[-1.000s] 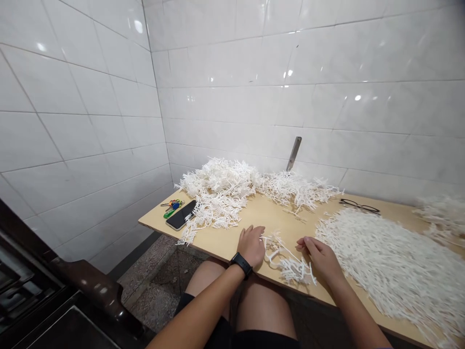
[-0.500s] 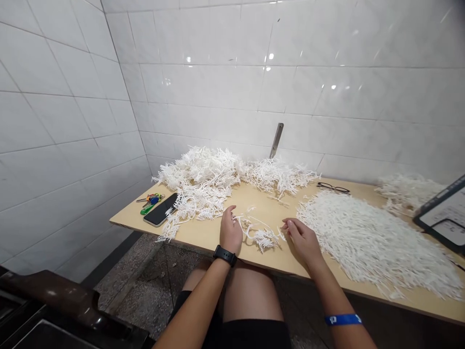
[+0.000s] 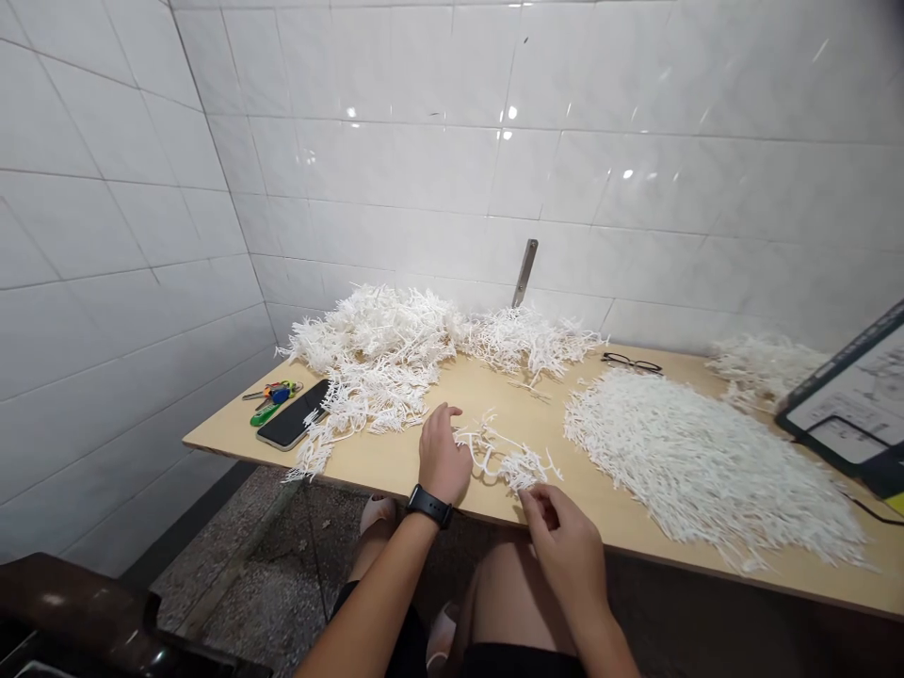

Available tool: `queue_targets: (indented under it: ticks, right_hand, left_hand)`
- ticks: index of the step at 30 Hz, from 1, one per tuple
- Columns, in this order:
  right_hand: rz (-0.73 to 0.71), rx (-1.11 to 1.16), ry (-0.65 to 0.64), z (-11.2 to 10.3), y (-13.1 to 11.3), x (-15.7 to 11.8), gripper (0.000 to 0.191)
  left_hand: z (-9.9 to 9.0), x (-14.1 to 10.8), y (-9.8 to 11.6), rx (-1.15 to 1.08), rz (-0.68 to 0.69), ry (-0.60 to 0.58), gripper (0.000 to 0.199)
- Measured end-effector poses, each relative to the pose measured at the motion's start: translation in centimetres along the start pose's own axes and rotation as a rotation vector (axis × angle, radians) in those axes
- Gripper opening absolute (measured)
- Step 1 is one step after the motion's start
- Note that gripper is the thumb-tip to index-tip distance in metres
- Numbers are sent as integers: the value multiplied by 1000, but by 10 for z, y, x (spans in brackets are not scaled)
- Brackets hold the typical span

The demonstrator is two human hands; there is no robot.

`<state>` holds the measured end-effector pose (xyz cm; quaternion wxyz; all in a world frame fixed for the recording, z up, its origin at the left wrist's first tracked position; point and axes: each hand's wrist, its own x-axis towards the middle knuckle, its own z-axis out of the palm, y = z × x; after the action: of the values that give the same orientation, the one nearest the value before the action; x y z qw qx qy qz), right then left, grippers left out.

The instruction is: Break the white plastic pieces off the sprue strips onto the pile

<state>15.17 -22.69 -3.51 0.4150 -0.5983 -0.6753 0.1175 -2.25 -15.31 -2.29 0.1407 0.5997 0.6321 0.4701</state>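
Observation:
A small white branched plastic cluster [image 3: 521, 467] lies near the table's front edge, between my hands. From its left end, thin curved stems run to my left hand [image 3: 443, 460], whose fingers are bent round them; the grip itself is partly hidden by the back of the hand. My right hand [image 3: 561, 537] pinches the cluster's lower front tips between thumb and forefinger. Behind my left hand a big tangled heap of similar white branched pieces [image 3: 385, 344] spreads across the table. To the right of my right hand lies a wide flat pile of short loose white bits [image 3: 706, 461].
A phone [image 3: 293, 419] and keys [image 3: 275, 395] lie at the table's left. Eyeglasses [image 3: 632, 363] rest behind the pile of bits. A dark-framed board [image 3: 854, 414] leans at far right, beside another white heap [image 3: 766, 367]. A metal bracket [image 3: 524, 273] stands against the tiled wall.
My right hand has moved left and nearer the front edge, from the cluster's right tips to its lower front. My left hand has turned slightly over the stems. The view has shifted a little right.

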Motion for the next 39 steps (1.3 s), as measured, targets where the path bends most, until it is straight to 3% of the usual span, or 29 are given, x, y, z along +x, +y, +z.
queue_targets:
  ticks: [8,13,18,21,24,25,28,30,34,39]
  right_hand:
    - [229,-219,-135,9,-8,53,40]
    - [138,-250,-135,13,-1,58,32]
    - [77,-245,-156,13,2,52,36]
    - [65,-260,-148,15,2,51,37]
    - [40,-272,-143,16,0,49,37]
    - [29,-277,-139,16,-1,49,36]
    - [6,-297,-145,16,-3,47,32]
    - [-13,-311,-153,16,-3,47,31]
    - [-66,-308,-166,15,-1,46,34]
    - [-83,-172,-202,10,4,44,36]
  left_hand:
    - [-8,-5,5,29,123,-83,42]
    - [-14,-10,14,52,148,-126,34]
    - [-16,-6,12,-51,166,-125,28]
    - [-18,-9,14,-100,150,-2,25]
    - [-21,-21,24,18,211,131,25]
    - [-22,-25,28,70,273,98,26]
    - [-17,-33,37,146,466,-178,33]
    - [-11,-31,35,186,449,-321,39]
    - [3,-22,20,261,317,-427,44]
    - [11,-20,15,311,248,-446,45]
